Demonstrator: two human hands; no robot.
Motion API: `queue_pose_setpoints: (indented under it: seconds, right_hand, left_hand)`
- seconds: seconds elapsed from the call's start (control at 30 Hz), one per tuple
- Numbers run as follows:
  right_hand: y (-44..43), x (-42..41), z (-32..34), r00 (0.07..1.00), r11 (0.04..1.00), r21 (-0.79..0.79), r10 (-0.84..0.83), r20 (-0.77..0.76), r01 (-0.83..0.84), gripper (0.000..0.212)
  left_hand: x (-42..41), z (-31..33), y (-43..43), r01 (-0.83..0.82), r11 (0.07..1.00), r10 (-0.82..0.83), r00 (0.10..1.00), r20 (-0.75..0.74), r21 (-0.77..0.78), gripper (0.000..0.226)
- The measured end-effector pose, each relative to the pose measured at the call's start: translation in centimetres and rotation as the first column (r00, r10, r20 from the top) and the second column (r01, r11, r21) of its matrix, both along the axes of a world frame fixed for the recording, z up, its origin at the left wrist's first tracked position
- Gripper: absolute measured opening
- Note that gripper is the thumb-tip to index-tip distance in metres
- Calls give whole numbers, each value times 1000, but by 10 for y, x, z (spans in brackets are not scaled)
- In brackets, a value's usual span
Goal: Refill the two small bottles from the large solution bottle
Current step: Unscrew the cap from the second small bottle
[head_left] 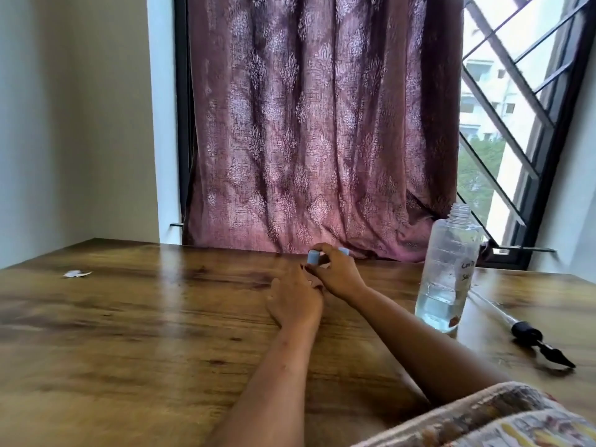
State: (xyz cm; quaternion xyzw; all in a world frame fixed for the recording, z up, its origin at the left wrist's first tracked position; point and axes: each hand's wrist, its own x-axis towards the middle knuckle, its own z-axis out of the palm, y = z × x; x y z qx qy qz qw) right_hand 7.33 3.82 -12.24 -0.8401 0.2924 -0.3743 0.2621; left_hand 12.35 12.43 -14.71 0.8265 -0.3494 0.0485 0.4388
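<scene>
Both hands meet at the far middle of the wooden table (135, 321). The right hand (338, 274) has its fingers curled closed around a small bottle with a pale blue cap (313, 257); the cap shows above the fingertips, and the bottle body is hidden behind them. A second blue cap (343, 251) shows just beyond the right hand's knuckles; whether it belongs to a second small bottle standing there cannot be told. The left hand (295, 300) lies just in front of the right hand, touching it, with its fingers reaching forward under the grip; whether they hold anything cannot be told.

The large solution bottle (446, 275) stands upright to the right of the right hand and somewhat nearer the person, apart from both hands. Its long axis is vertical, its neck is open with no cap fitted, and clear liquid fills only its lower portion. A handwritten label sits on its right-facing side. The right hand is the nearer hand to it; the left hand would have to cross the right forearm to reach it.

A pump tube with a black nozzle head (532, 337) lies flat on the table beyond the large solution bottle, further to the right.

Judgement: the current step is most likely cap handling on the small bottle. The next move calls for a rightward reach with the right hand to the large solution bottle. Its open neck makes it prone to spilling if knocked.
</scene>
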Motion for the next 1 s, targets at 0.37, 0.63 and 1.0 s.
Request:
queue_pose_setpoints:
  seconds: [0.37,0.63,1.0]
  right_hand:
    - [6,-93,2,997,992,-103,-75,-26,71,27]
    - [10,-109,11,996,987,-138,-84,-19,80,28]
    - [-5,-117,17,988,980,-181,54,-146,-80,24]
  left_hand:
    - [-27,7,-4,504,842,-525,848,-77,-191,40]
    - [-35,2,-4,606,770,-628,774,-75,-199,47]
    - [-43,1,-2,690,684,-725,680,-110,-237,26]
